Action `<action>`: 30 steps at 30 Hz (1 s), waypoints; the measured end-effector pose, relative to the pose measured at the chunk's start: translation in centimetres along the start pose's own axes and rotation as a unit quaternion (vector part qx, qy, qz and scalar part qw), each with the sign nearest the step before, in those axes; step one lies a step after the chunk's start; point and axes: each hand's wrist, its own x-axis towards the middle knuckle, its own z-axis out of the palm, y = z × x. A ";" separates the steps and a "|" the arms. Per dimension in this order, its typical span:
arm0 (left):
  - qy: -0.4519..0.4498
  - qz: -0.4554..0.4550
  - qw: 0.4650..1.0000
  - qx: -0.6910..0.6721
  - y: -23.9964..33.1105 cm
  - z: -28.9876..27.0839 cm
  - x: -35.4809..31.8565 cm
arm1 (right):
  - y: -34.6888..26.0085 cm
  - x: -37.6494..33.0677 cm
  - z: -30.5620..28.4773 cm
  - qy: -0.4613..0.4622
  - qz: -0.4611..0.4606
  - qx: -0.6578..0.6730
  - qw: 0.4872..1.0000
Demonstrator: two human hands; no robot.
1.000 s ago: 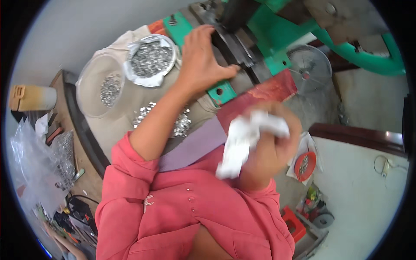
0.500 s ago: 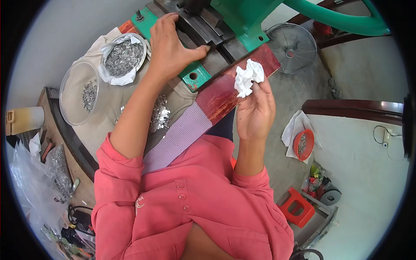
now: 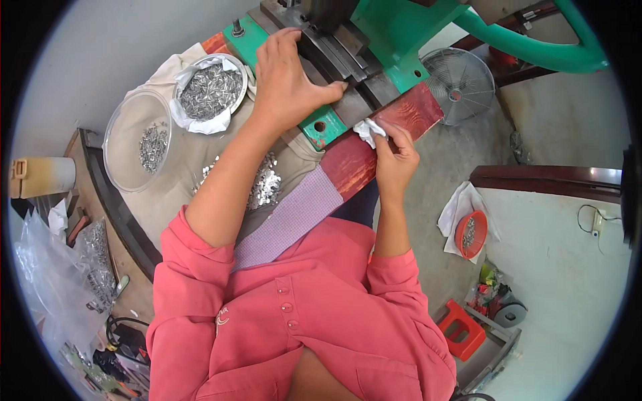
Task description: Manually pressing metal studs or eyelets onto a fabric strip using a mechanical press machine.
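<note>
Floor [image 3: 438,150] edges the red board [image 3: 351,160]; right grip [image 3: 396,159] pinches white wad [image 3: 366,131], left grip [image 3: 284,90] splays.

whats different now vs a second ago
The right hand has moved forward, away from the chest, bringing its crumpled white wad to the red board by the green machine. Nothing was let go. The left hand stays spread at the machine's base; the clear tub stays put.
</note>
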 end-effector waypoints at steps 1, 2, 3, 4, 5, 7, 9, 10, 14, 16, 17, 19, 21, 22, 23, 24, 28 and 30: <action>0.001 0.003 1.000 0.001 0.0 0.0 0.0 | 0.2 0.4 0.0 -0.004 -0.028 -0.053 0.998; -0.002 0.003 1.000 -0.003 0.0 0.0 0.0 | 0.4 0.8 -0.2 -0.008 -0.054 -0.105 0.993; -0.003 0.000 1.000 -0.002 0.0 0.0 0.0 | 0.3 1.3 -0.7 -0.040 -0.067 -0.105 0.991; -0.008 -0.009 1.000 -0.007 0.0 0.0 -0.1 | 0.3 2.0 -1.2 -0.057 -0.075 -0.136 0.986; -0.004 -0.005 1.000 -0.015 0.0 0.1 -0.1 | 0.3 2.4 -1.6 -0.060 -0.101 -0.153 0.981; -0.009 -0.015 1.000 -0.017 0.0 0.1 -0.1 | 0.3 2.4 -2.3 -0.061 -0.124 -0.160 0.977; 0.000 -0.014 1.000 -0.022 0.1 0.1 -0.2 | 0.4 2.0 -2.8 -0.051 -0.087 -0.127 0.987; -0.001 -0.017 1.000 -0.026 0.2 0.1 -0.2 | 0.6 2.0 -2.7 -0.051 -0.070 -0.111 0.990; 0.014 -0.017 0.999 -0.039 0.4 0.0 -0.2 | 0.4 1.9 -2.7 0.006 -0.038 -0.077 0.996; 0.015 -0.027 0.998 -0.049 0.5 -0.1 -0.3 | -0.5 2.8 -2.7 0.064 -0.059 -0.072 0.994; 0.017 -0.024 0.998 -0.053 0.5 -0.1 -0.3 | -1.1 3.7 -2.6 0.055 -0.071 -0.050 0.995; 0.013 -0.032 0.998 -0.051 0.5 -0.2 -0.4 | -2.6 6.0 -2.1 0.041 -0.074 -0.029 0.996; 0.008 -0.028 0.998 -0.055 0.6 -0.2 -0.4 | -4.1 8.8 -1.3 -0.074 -0.115 -0.034 0.990; 0.009 -0.027 0.998 -0.049 0.5 -0.2 -0.4 | -4.8 10.3 -0.6 -0.128 -0.140 -0.062 0.980; 0.006 -0.031 0.998 -0.049 0.5 -0.2 -0.4 | -5.1 11.8 0.5 -0.154 -0.115 -0.094 0.977; 0.012 -0.025 0.998 -0.050 0.5 -0.2 -0.4 | -5.4 13.2 1.5 -0.187 -0.146 -0.099 0.967; 0.030 -0.021 0.996 -0.084 0.4 -0.1 -0.5 | -6.0 16.8 3.0 -0.289 -0.183 -0.207 0.917; 0.045 -0.015 0.995 -0.086 0.5 -0.1 -0.5 | -5.8 18.0 3.4 -0.339 -0.035 -0.160 0.926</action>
